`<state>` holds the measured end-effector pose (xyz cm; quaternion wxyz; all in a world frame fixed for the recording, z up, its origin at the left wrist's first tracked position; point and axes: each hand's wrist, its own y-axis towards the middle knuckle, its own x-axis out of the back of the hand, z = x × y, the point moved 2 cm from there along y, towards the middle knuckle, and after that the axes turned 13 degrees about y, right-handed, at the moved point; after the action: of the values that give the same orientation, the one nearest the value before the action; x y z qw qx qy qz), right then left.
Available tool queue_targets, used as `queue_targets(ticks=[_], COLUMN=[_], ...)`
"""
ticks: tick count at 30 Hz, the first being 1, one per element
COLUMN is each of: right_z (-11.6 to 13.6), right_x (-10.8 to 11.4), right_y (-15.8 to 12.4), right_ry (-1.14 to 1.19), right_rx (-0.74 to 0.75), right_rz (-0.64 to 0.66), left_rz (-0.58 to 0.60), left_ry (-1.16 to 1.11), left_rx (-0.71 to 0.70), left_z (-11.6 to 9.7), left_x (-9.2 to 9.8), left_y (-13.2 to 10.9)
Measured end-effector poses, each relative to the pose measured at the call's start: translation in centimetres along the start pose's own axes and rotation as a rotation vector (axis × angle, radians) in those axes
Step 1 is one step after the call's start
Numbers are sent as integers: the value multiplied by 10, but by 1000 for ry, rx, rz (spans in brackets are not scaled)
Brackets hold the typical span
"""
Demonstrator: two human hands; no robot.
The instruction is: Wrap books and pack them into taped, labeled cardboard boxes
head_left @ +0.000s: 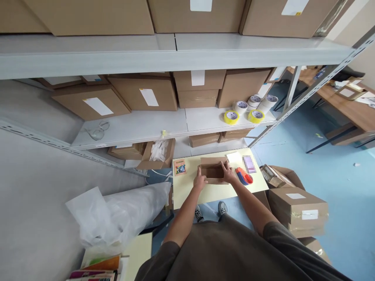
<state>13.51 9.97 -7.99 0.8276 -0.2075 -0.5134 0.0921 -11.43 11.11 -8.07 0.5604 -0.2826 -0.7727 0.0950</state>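
Note:
A small brown cardboard box [214, 181] stands on the pale yellow table [187, 195], its top open and its inside dark. My left hand [199, 179] grips its left wall, thumb side up. On the opposite wall my right hand [227, 172] has hold of it, fingers over the rim. Just right of the box lies a red and blue tape dispenser [244, 176]. Behind that are a white sheet [233, 157] and a blurred purple item [249, 164]. A small colourful picture card [180, 168] rests at the table's left.
Ahead, a metal shelf [140, 130] holds cartons, tape rolls [231, 117] and safety glasses [98, 130]. Below it, an open carton [159, 152] contains white material. A large plastic-wrapped bundle [131, 207] lies left; stacked cartons [297, 208] stand on the floor at right.

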Motion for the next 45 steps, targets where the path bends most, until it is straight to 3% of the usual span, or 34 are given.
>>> queue_targets(ticks=[5, 13, 18, 22, 25, 28, 30, 34, 38, 45], right_z=[1, -22, -31, -36, -37, -30, -20, 11, 56, 176], right_x=[17, 49, 54, 61, 68, 69, 65, 50, 31, -35], right_y=[36, 106, 108, 91, 77, 65, 59, 47, 32, -9], right_ry=[28, 265, 329, 419, 534, 617, 631, 620, 575, 493], right_rx=[12, 145, 183, 236, 326, 414, 461, 521, 612, 815], right_rz=[68, -54, -57, -90, -174, -223, -218, -162, -74, 49], left_rz=[-50, -144, -157, -213, -354, -519, -556, -543, -614, -822], left_ry=[-1, -30, -33, -10, -81, -197, -284, -416, -532, -653], left_rx=[106, 140, 192, 205, 227, 268, 347, 525, 653, 777], left_z=[-7, -36, -48, -56, -60, -57, -48, -18, 21, 109], left_x=[-2, 29, 39, 50, 52, 46, 38, 25, 24, 16], left_y=[23, 94, 93, 64, 38, 10, -11, -59, -110, -201])
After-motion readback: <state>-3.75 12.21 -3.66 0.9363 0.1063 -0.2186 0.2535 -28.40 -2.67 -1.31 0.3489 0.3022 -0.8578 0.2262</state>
